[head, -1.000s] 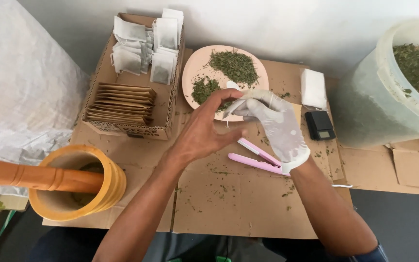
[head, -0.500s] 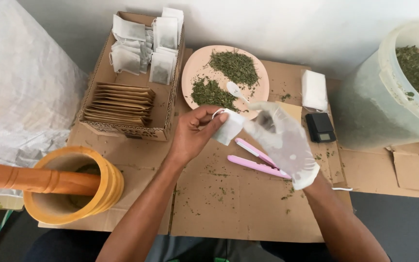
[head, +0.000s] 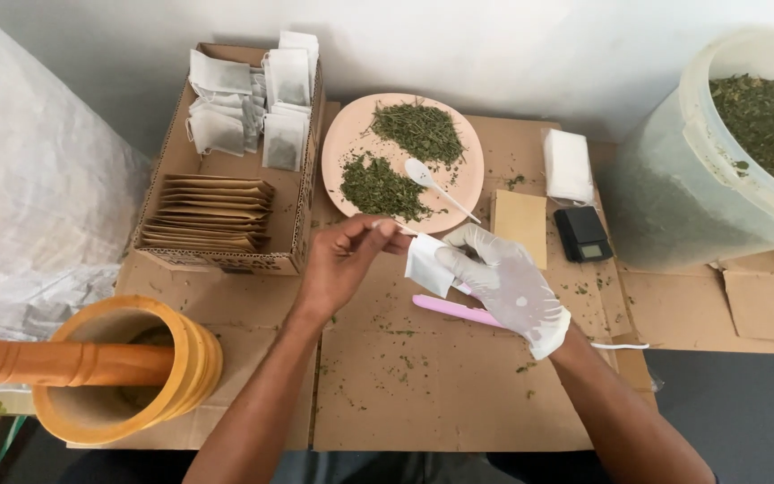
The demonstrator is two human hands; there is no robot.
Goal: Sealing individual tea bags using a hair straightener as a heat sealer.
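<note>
A small white tea bag (head: pixel 425 264) hangs in the air just in front of the pink plate (head: pixel 351 134), above the cardboard-covered table (head: pixel 441 394), held between both hands. The bare left hand (head: pixel 342 264) has its fingertips pressed together on the bag's string or top corner, while the gloved right hand (head: pixel 503 282) pinches the bag's right edge between thumb and fingers. Whether the bag already holds any herb cannot be told; it looks flat. Just under the right hand lies a pink sealing tool (head: pixel 454 309). On the plate sit two heaps of dried green herb (head: pixel 382 186) and a white spoon (head: pixel 427 177). Judging from the scene, the work is well under way but far from over: several filled bags (head: pixel 253 99) stand in the cardboard box (head: pixel 302 215) behind a stack of brown envelopes (head: pixel 208 212), yet a pile of empty white bags (head: pixel 568 164), a black pocket scale (head: pixel 582 235) and a big bucket of herb (head: pixel 745 152) remain at the right. A wooden mortar with pestle (head: pixel 118 367) stands at the left.
</note>
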